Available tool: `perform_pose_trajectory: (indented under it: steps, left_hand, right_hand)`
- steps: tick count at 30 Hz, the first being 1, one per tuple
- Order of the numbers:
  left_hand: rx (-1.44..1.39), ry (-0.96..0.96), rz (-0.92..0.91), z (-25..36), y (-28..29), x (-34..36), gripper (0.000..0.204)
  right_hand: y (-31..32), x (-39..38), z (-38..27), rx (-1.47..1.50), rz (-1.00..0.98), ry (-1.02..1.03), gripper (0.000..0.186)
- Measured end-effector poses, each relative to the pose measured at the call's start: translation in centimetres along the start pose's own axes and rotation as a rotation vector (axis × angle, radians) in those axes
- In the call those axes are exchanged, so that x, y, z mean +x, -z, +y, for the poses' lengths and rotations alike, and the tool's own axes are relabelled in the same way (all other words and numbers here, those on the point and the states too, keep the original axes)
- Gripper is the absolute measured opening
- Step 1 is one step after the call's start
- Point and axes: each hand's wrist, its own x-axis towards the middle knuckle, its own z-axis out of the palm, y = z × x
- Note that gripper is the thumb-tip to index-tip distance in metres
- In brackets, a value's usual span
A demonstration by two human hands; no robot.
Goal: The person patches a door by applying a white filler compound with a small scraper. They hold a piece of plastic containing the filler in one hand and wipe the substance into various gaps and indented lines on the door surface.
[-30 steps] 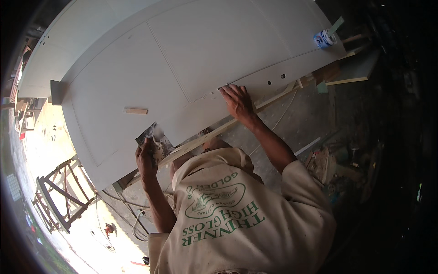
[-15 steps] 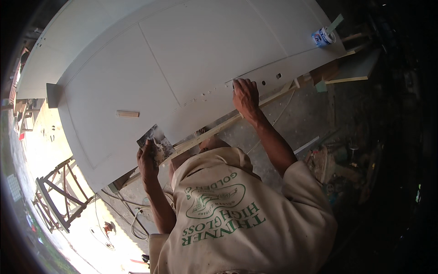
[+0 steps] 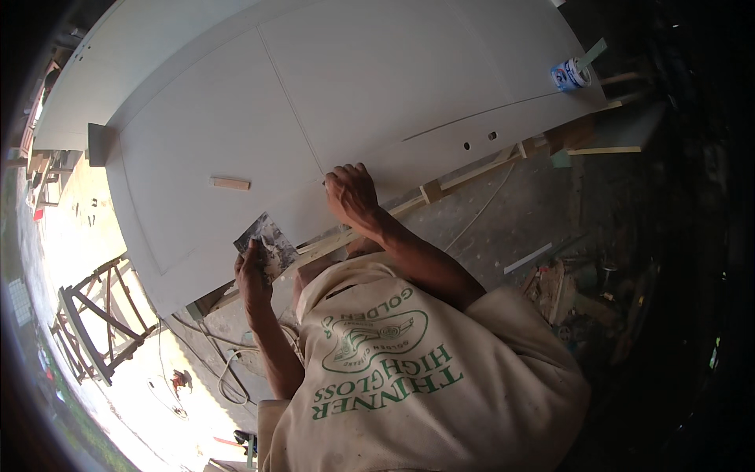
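A large white door panel (image 3: 314, 102) lies flat on wooden battens in front of me. My right hand (image 3: 351, 193) presses on its near edge with the fingers curled under; whatever they hold is hidden. My left hand (image 3: 253, 277) is raised beside the door's near edge. It grips a small metal plate (image 3: 267, 242) smeared with grey-white filler. My cream shirt with green print fills the lower middle of the view.
A small wooden block (image 3: 230, 183) rests on the door. A blue and white can (image 3: 570, 75) stands at its far right corner, near two drilled holes (image 3: 478, 141). A wooden trestle (image 3: 86, 322) stands at left, cables (image 3: 224, 370) lie below, and scraps (image 3: 582, 291) lie at right.
My right hand has slid left along the door's near edge, closer to my left hand. The left hand still holds the plate in about the same place.
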Motion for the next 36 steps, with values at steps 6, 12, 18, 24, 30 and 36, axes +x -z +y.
perform_pose_trajectory:
  steps: [6,12,18,24,30,36]
  left_hand:
    - [0.016,-0.034,0.015,0.0,2.1,0.7,0.017]
    - [0.017,-0.002,0.066,-0.3,2.2,0.9,0.017]
    - [0.009,-0.011,0.068,-0.1,1.5,0.6,0.017]
    - [0.017,0.006,-0.003,0.0,1.2,0.9,0.020]
    - [0.021,0.013,-0.007,-0.4,1.8,0.7,0.019]
    - [0.033,-0.018,0.093,0.3,0.1,-0.6,0.018]
  right_hand:
    - [6.6,-2.6,9.5,-0.158,0.146,0.059,0.032]
    - [7.4,-4.1,16.0,-0.313,0.154,0.133,0.034]
    - [8.1,-4.8,15.3,-0.294,0.049,0.051,0.035]
    - [8.4,-4.6,17.4,-0.335,0.130,0.125,0.031]
    - [8.0,-5.6,19.2,-0.363,0.169,0.141,0.031]
    - [10.4,-3.7,18.9,-0.325,0.090,-0.142,0.029]
